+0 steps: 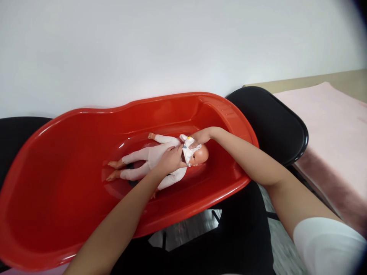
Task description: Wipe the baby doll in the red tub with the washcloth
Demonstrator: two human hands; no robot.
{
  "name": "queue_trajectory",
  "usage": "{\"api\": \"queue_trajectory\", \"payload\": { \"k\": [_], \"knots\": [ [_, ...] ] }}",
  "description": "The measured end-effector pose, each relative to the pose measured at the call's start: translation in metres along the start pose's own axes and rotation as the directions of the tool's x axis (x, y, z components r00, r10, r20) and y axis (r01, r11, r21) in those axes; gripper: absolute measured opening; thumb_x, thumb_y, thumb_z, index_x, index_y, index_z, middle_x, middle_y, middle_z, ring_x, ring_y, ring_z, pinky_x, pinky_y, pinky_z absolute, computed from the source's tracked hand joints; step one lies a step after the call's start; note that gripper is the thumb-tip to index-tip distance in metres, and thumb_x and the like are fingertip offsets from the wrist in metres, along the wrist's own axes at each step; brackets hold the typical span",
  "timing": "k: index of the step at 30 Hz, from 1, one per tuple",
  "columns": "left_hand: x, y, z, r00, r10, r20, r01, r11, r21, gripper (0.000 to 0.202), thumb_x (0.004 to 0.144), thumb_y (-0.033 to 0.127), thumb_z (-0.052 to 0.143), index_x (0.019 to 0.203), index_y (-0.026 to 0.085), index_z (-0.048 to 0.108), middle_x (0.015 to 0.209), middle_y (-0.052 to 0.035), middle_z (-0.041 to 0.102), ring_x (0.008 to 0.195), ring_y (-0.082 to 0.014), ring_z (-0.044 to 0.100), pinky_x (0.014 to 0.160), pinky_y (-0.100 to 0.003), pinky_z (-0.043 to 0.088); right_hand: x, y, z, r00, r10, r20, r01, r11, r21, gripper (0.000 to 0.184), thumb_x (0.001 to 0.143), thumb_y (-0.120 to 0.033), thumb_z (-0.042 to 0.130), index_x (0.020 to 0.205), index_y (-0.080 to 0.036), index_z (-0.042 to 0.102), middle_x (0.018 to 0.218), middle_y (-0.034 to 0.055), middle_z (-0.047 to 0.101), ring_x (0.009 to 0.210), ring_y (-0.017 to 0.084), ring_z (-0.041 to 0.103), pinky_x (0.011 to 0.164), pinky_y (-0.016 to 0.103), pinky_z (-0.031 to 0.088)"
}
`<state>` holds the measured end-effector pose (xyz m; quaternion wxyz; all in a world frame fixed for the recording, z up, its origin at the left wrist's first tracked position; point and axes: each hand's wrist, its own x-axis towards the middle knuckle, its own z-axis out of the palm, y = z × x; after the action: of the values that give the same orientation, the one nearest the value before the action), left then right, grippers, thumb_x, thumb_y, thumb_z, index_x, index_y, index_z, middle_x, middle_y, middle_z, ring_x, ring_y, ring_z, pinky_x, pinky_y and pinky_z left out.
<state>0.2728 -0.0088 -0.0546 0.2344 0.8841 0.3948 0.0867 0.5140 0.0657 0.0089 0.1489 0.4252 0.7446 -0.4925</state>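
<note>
A baby doll with a white cloth body lies on its back in a red baby bathtub, head to the right and feet to the left. My right hand is closed on a small white patterned cloth, which lies against the doll's face and covers its lower part. My left hand rests on the doll's upper chest, close below the chin and touching near the cloth's edge. The fingers of my left hand are partly hidden, and whether they grip anything does not show.
Black chair seats stick out at both ends of the tub. To the right is a bed or table with a pink cover. A pale wall rises right behind the tub.
</note>
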Motion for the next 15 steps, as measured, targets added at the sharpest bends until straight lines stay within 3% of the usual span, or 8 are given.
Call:
{"api": "queue_trajectory", "payload": {
  "k": [7,15],
  "knots": [
    [-0.001,-0.002,0.000,1.000,-0.002,0.029,0.001,1.000,0.007,0.068,0.094,0.050,0.080,0.153,0.029,0.054,0.145,-0.0115,0.071,0.140,-0.0390,0.064,0.123,-0.049,0.042,-0.007,-0.002,-0.005,0.999,-0.010,-0.032,0.009,1.000,-0.025,0.057,0.099,-0.049,0.075,0.148,-0.019,0.073,0.147,0.0089,0.077,0.133,0.033,0.073,0.109,0.038,0.057],
    [-0.001,-0.002,0.001,1.000,-0.004,0.015,0.004,1.000,-0.007,0.061,0.091,0.051,0.085,0.142,0.032,0.058,0.132,-0.0105,0.074,0.133,-0.0404,0.067,0.122,-0.053,0.045,-0.017,-0.003,-0.010,0.998,0.028,-0.050,-0.028,1.000,-0.011,0.061,0.090,-0.044,0.080,0.145,-0.017,0.074,0.144,0.0100,0.078,0.127,0.033,0.075,0.100,0.035,0.058]
  ]
}}
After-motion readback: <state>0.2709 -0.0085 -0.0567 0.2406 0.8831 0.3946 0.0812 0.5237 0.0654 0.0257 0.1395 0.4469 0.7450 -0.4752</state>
